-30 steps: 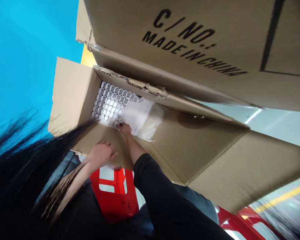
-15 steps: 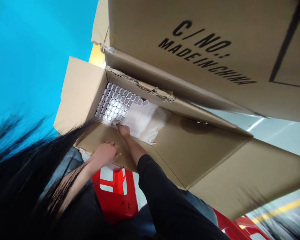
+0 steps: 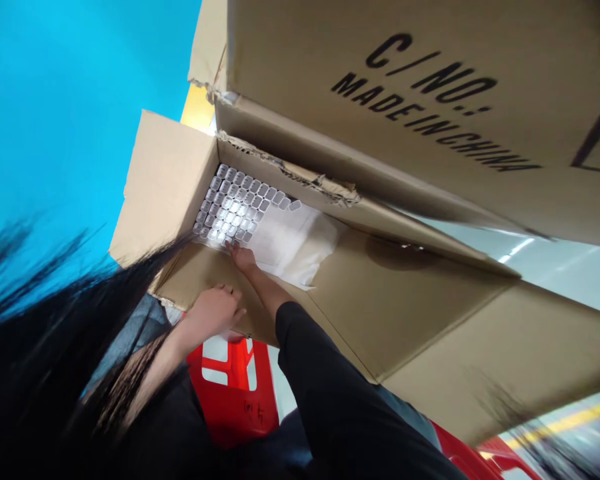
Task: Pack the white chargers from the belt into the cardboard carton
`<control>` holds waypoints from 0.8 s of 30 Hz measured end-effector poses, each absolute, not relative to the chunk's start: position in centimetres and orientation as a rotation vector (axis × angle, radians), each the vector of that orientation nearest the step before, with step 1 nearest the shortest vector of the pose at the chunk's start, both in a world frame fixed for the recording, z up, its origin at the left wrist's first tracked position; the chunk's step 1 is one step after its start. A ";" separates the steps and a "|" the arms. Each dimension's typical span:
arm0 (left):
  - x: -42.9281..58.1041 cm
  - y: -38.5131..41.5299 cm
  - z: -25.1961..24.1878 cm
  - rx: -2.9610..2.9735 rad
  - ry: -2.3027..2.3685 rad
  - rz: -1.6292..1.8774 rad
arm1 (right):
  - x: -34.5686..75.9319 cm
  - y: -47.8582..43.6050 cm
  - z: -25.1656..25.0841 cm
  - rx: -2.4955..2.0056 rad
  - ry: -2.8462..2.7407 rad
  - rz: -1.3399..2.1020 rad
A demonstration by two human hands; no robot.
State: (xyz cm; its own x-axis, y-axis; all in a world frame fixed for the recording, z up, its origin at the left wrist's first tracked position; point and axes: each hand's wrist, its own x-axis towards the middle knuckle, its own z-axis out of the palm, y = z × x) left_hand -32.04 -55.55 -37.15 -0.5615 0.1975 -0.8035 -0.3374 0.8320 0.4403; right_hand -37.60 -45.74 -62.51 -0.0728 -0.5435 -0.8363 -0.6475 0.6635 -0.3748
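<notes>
Resting left hand point(image 3: 214, 312) — curled, right hand point(image 3: 242, 257) outstretched

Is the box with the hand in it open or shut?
Open. The cardboard box has its left flap spread outward, and the right hand reaches inside.

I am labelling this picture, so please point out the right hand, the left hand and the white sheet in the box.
Right hand point(image 3: 243, 257), head view: back of the hand.
Left hand point(image 3: 215, 311), head view: back of the hand.
White sheet point(image 3: 284, 235), head view: its bare middle.
</notes>
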 end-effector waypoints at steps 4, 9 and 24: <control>-32.0 -55.5 -37.2 -0.095 2.043 0.705 | -36.6 -45.5 -62.9 -0.904 1.772 0.042; -32.5 -55.7 -36.9 -0.084 2.015 0.672 | -36.3 -46.5 -62.9 -0.838 1.829 -0.032; -31.7 -55.6 -37.6 -0.108 2.047 0.731 | -36.6 -46.1 -63.8 -0.084 1.881 -0.268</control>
